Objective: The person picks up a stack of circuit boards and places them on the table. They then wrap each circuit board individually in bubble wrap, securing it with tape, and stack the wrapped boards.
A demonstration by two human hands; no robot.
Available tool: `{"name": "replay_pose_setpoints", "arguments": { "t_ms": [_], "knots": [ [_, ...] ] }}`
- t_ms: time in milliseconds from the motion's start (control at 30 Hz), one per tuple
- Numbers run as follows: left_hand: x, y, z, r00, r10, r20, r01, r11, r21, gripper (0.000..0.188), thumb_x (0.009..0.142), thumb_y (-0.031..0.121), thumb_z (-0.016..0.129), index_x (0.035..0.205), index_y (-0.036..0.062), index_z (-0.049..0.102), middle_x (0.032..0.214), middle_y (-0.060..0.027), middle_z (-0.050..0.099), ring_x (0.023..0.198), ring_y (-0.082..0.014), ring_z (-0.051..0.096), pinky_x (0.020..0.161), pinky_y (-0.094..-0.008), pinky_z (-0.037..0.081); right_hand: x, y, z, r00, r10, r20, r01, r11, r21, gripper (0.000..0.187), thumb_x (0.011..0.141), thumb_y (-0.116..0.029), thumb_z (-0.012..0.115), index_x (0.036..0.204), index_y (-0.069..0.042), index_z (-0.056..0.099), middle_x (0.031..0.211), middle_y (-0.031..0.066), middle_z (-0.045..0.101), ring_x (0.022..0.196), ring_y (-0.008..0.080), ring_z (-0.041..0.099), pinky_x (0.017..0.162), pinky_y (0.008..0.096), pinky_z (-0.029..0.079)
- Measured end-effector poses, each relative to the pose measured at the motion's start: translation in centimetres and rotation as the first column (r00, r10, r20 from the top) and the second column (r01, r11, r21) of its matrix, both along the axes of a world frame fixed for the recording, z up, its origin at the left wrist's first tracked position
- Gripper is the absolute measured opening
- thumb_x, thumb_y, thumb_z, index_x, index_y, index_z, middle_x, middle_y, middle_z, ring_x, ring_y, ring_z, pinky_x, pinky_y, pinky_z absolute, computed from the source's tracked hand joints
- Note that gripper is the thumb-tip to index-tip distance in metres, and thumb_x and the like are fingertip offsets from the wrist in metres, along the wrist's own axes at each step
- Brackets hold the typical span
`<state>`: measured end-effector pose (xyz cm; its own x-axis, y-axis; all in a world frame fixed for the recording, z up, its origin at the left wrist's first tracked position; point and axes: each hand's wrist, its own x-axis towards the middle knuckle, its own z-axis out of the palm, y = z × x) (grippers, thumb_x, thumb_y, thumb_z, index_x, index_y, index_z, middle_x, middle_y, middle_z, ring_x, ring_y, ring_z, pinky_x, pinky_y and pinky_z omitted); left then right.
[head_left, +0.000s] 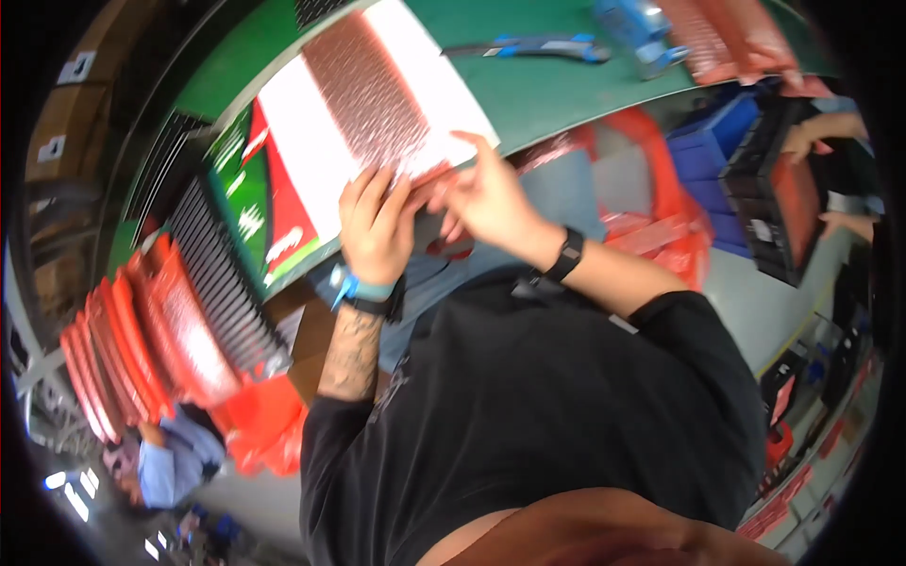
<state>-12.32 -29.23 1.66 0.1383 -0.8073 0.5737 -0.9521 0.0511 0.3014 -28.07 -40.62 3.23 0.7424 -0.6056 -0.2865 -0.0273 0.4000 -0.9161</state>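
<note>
A reddish, shiny bubble-wrap bag (pixel 363 85) lies lengthwise over a white sheet or flat box (pixel 307 127) on the green bench. My left hand (pixel 376 226) rests its outstretched fingers on the bag's near end; its thumb is mostly out of sight. Just right of it, at the bench edge, my right hand (pixel 486 203) has its fingers apart. One finger reaches toward the white surface, while the others bend near the bag's corner. Motion blur softens the fingertips, and no separate object shows between them.
A blue-and-black handled tool (pixel 533 47) and a blue tape dispenser (pixel 637 33) lie beyond. More red bubble-wrap bags (pixel 731 42) sit far right, others (pixel 179 321) stand in a black rack (pixel 222 274) at left. Blue bins (pixel 713 141) and another person's hands (pixel 821 132) are at right.
</note>
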Motion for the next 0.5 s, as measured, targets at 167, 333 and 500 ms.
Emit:
{"name": "replay_pose_setpoints", "arguments": {
  "t_ms": [167, 333, 500],
  "knots": [
    [-2.0, 0.0, 0.5, 0.998, 0.033, 0.044, -0.028, 0.993, -0.117, 0.027, 0.079, 0.004, 0.074, 0.106, 0.0088, 0.075, 0.125, -0.013, 0.065, 0.117, -0.0349, 0.06, 0.102, -0.0508, 0.043, -2.3, -0.1, -0.6, 0.999, 0.034, 0.034, -0.034, 0.999, -0.004, 0.062, 0.098, 0.001, 0.052, 0.149, -0.01, 0.02, 0.081, 0.0137, 0.068, 0.058, 0.0172, 0.067, 0.052, 0.031, 0.058],
    [-1.6, 0.3, -0.2, 0.995, 0.013, 0.097, -0.001, 0.994, -0.114, 0.024, 0.078, 0.0, 0.075, 0.102, 0.0048, 0.074, 0.118, -0.0117, 0.068, 0.116, -0.0332, 0.061, 0.103, -0.0475, 0.044, -7.8, -6.9, 5.1, 0.987, 0.099, -0.124, -0.116, 0.984, -0.139, 0.026, 0.094, -0.011, 0.067, 0.118, -0.002, 0.064, 0.079, 0.0068, 0.071, 0.064, 0.0135, 0.068, 0.058, 0.0278, 0.057],
    [-2.7, -1.7, 0.4, 0.999, 0.031, 0.02, -0.029, 0.995, -0.092, 0.016, 0.077, -0.001, 0.074, 0.092, 0.0033, 0.071, 0.108, -0.0093, 0.071, 0.107, -0.0299, 0.064, 0.099, -0.0454, 0.044, -17.7, -23.8, 9.4, 0.747, -0.644, -0.162, 0.329, 0.571, -0.752, 0.02, 0.095, -0.021, 0.066, 0.095, -0.003, 0.073, 0.066, -0.0034, 0.057, 0.051, 0.0047, 0.045, 0.047, 0.0214, 0.033]
  ]
}}
